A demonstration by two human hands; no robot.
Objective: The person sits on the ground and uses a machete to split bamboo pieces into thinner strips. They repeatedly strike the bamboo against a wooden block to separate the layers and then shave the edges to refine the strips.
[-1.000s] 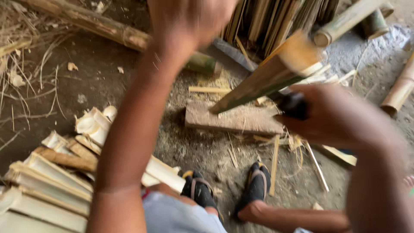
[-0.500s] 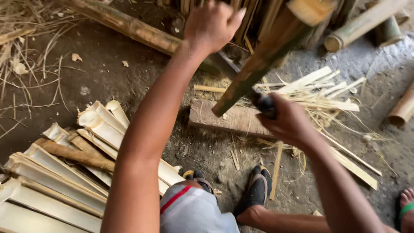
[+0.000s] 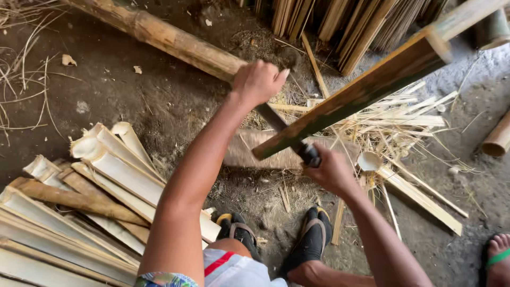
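Observation:
A long split bamboo piece (image 3: pixel 372 87) leans from the upper right down onto a flat wooden block (image 3: pixel 244 154). A dark knife (image 3: pixel 276 123) crosses the bamboo near its lower end. My right hand (image 3: pixel 332 171) grips the black handle just below the bamboo. My left hand (image 3: pixel 259 81) is a closed fist over the blade's far end, above and left of the bamboo. Both arms reach forward from the bottom of the view.
Split bamboo halves (image 3: pixel 101 175) are stacked at the lower left. A whole bamboo pole (image 3: pixel 159 34) lies across the top. Thin strips (image 3: pixel 340 26) lean at the back, shavings (image 3: pixel 404 117) litter the right. My sandalled feet (image 3: pixel 313 239) are below; another foot (image 3: pixel 496 258) shows at bottom right.
My left fist has come down from high in the view to the blade's far end. The bamboo's lower end stays on the block and my right hand keeps the handle.

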